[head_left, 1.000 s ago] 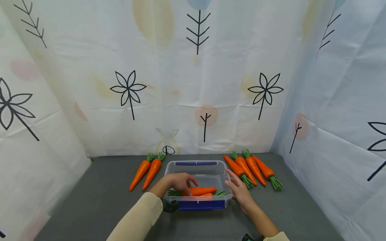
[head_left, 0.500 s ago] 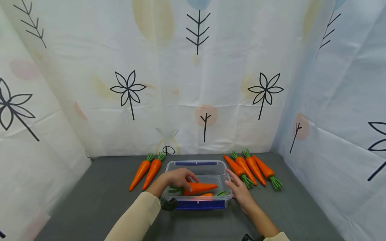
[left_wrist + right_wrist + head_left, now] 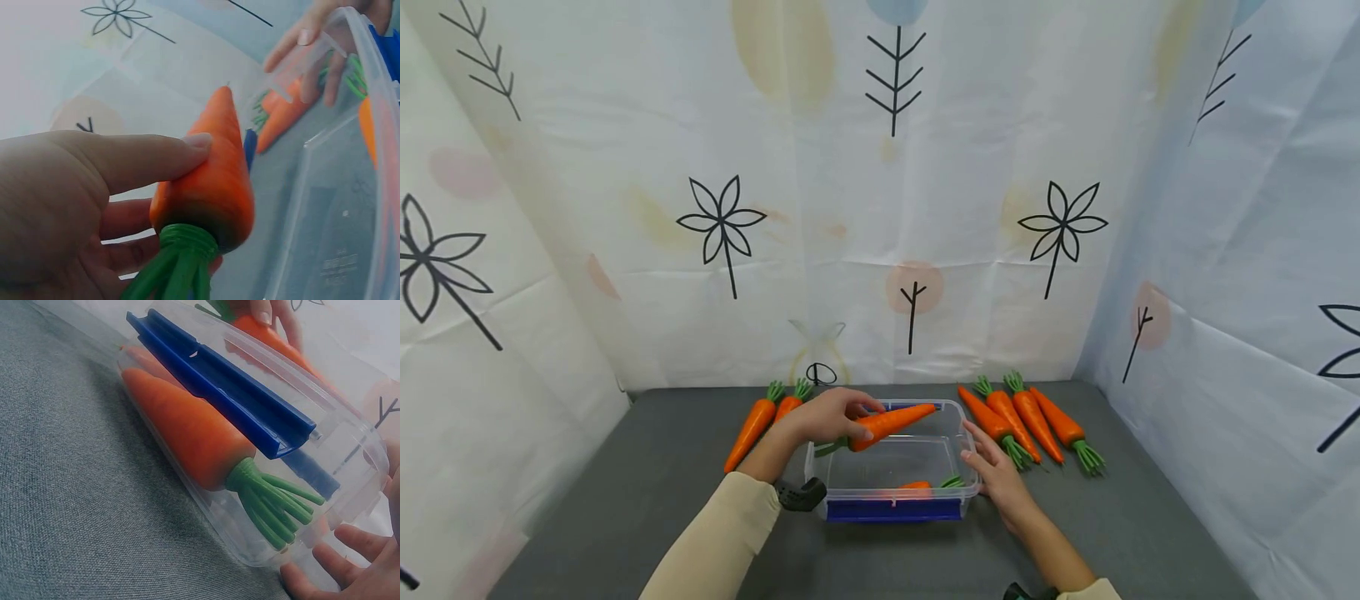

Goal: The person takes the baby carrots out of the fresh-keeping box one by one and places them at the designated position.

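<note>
My left hand (image 3: 829, 417) holds an orange carrot (image 3: 891, 423) raised over a clear plastic food box (image 3: 887, 465) with blue clips. In the left wrist view the thumb lies along the carrot's thick end, with other fingers beneath and green stems (image 3: 181, 265) toward the camera. Another carrot (image 3: 187, 431) lies inside the box along its near wall, its stems to the right. My right hand (image 3: 1000, 483) rests against the box's right side, fingers extended at the rim. In the right wrist view its fingertips (image 3: 353, 540) sit by the box corner.
Several carrots (image 3: 1026, 421) lie on the grey table (image 3: 647, 500) right of the box. Two more carrots (image 3: 752, 429) lie to the left, one partly hidden by my left hand. A patterned white cloth (image 3: 970, 317) hangs behind the table.
My left hand has lifted a carrot from the box floor, raising it up and away toward the far rim, tip tilted upward. The right hand has stayed at the box's side.
</note>
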`<state>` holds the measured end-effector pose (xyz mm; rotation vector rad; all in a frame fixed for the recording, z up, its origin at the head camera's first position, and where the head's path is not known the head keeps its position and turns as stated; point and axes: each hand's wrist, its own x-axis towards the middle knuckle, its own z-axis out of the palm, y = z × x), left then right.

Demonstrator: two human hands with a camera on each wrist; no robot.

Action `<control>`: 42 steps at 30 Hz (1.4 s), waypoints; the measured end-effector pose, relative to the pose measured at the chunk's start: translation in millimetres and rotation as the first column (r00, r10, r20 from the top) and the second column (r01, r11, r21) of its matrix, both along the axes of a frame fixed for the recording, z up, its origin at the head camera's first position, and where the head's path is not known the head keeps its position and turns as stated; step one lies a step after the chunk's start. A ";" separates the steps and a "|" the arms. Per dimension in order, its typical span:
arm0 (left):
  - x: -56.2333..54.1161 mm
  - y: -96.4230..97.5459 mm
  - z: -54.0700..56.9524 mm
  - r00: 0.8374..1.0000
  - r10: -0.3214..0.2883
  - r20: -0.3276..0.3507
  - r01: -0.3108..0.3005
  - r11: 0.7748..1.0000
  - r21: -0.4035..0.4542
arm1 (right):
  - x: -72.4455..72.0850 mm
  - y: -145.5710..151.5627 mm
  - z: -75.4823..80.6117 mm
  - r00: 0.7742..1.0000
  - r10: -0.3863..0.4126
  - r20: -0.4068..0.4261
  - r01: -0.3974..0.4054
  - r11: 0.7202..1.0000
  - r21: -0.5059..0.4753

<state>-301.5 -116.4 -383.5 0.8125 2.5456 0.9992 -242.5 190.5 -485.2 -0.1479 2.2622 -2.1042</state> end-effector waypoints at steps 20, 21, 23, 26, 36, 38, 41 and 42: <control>0.1 -49.8 2.4 0.948 0.314 -0.044 -0.297 0.928 0.226 | 2.0 3.0 -2.3 1.000 0.016 -0.018 -0.017 1.000 -0.011; -0.1 -53.1 1.3 0.942 0.333 -0.042 -0.315 0.921 0.232 | 2.0 3.0 -2.1 1.000 0.016 -0.019 -0.016 1.000 -0.010; -1.1 -60.1 -1.0 0.928 0.369 -0.052 -0.347 0.907 0.240 | 2.1 2.7 -1.8 1.000 0.015 -0.019 -0.015 1.000 -0.008; -3.1 -71.3 -5.3 0.908 0.416 -0.059 -0.389 0.885 0.254 | 1.9 2.2 -1.4 1.000 0.014 -0.020 -0.014 1.000 -0.005; -10.7 -113.0 -26.6 0.825 0.564 -0.018 -0.535 0.793 0.292 | 1.1 1.8 -0.9 1.000 0.014 -0.022 -0.014 1.000 -0.011; -11.5 -121.4 -31.6 0.806 0.591 -0.046 -0.559 0.784 0.270 | 0.8 2.1 -1.3 1.000 0.012 -0.024 -0.012 1.000 -0.013; -11.6 -134.2 -39.4 0.784 0.617 -0.067 -0.587 0.772 0.242 | 0.0 2.4 -1.8 1.000 0.014 -0.026 -0.015 1.000 -0.014; -11.4 -138.4 -42.2 0.779 0.623 -0.073 -0.594 0.770 0.233 | 0.0 2.6 -2.0 1.000 0.016 -0.026 -0.016 1.000 -0.013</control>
